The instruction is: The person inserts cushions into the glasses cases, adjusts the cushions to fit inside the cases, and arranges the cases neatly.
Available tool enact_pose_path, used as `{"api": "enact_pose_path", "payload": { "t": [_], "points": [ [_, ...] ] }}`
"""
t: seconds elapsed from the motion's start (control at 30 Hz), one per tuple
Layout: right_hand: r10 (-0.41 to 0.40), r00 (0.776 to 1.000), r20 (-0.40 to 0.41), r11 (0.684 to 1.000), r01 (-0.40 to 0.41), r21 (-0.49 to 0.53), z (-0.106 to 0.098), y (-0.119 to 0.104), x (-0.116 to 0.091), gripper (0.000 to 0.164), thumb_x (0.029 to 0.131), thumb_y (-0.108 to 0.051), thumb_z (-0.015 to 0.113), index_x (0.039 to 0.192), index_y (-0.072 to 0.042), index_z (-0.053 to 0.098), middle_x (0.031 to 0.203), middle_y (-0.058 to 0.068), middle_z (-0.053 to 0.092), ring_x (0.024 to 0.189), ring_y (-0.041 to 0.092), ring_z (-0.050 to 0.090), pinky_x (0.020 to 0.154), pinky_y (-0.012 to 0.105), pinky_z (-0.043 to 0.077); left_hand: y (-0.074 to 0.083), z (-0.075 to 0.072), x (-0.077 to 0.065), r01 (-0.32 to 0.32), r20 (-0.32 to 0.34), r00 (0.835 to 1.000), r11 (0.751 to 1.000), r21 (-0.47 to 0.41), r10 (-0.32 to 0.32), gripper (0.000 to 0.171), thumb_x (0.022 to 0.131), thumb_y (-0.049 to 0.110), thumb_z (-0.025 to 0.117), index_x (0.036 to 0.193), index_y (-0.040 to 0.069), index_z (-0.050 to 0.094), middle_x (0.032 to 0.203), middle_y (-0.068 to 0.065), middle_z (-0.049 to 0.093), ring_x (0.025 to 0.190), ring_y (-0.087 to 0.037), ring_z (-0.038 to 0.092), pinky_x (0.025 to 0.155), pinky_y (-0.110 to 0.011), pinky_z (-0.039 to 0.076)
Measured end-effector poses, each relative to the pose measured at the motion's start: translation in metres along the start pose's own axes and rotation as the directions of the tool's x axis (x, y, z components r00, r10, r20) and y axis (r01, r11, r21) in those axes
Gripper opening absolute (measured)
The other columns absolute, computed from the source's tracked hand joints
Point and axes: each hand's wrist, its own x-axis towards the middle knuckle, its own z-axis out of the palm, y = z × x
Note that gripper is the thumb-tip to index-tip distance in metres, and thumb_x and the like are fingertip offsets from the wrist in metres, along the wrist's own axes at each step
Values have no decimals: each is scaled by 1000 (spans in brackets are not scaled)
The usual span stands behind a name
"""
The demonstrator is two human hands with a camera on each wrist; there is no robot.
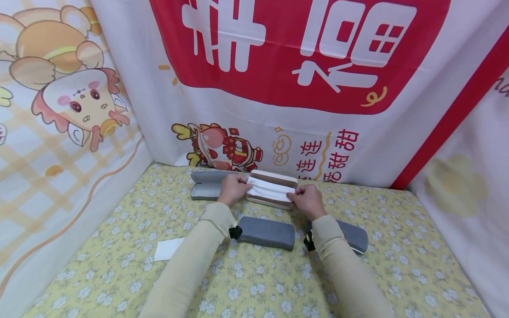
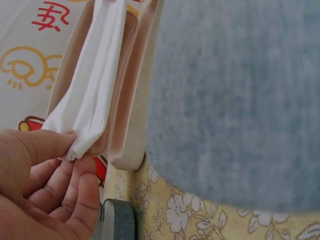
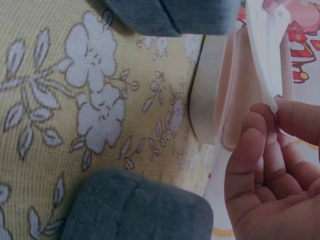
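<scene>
1. A white fabric backdrop (image 1: pixel 254 115), with a large red printed panel and cartoon figures, hangs along the worktop's far edge
2. The worktop (image 1: pixel 254 287) wears a yellow cloth covered in white flowers
3. Two pale beige sleeves, left (image 1: pixel 191 265) and right (image 1: pixel 347 269), reach across it from the near edge
4. A long grey-blue fabric case (image 1: pixel 266 232), rounded and closed, lies around the worktop's middle, between the forearms
5. A beige oblong case with brownish-pink lining (image 1: pixel 274 178) stands open at the middle of the far edge
6. An open grey case (image 1: pixel 207 191) sits just left of it, towards the far left corner
7. Another grey-blue case (image 1: pixel 354 236) lies partly under the right sleeve, well apart from the right edge
8. The left hand (image 1: pixel 234 189) pinches one end of the white cloth between thumb and fingers; the right hand (image 1: pixel 308 201) pinches the other end likewise
9. That creased white cloth (image 1: pixel 270 189) stretches across the open beige case; whether it touches the lining cannot be told
10. A flat white piece (image 1: pixel 168 249) lies towards the left edge, beside the left sleeve
</scene>
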Motion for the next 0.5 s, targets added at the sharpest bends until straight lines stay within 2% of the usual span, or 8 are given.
{"api": "enact_pose_path", "payload": {
  "t": [0.2, 0.37, 0.5],
  "points": [
    [-11, 1000, -21, 999, 10, -53, 2, 4, 4, 27, 80, -26, 71, 65, -6, 62, 61, 5, 64, 51, 16, 56, 47, 29, 43, 1, 2, 2, -16, -16, 1000, 997, 75, 17, 15, 75, 23, 77, 82, 12, 71, 79, 0, 62, 73, -17, 56, 64, -31, 47],
    [-45, 998, -51, 993, 39, -111, 4, 5, 6, 31, 79, -27, 72, 59, -7, 59, 53, 1, 57, 48, 17, 51, 48, 30, 41, 2, 6, 6, -20, -13, 1000, 992, 122, 22, 13, 75, 23, 76, 80, 12, 71, 79, 0, 62, 76, -17, 55, 67, -31, 46],
    [-89, 995, -44, 983, 81, -164, 6, 6, 7, 32, 78, -25, 73, 56, -7, 57, 49, -1, 52, 48, 17, 48, 50, 30, 40, 1, 8, 8, -11, 12, 1000, 988, 152, 9, 11, 76, 22, 76, 77, 13, 71, 78, 0, 61, 79, -19, 52, 70, -33, 44]
  ]
}}
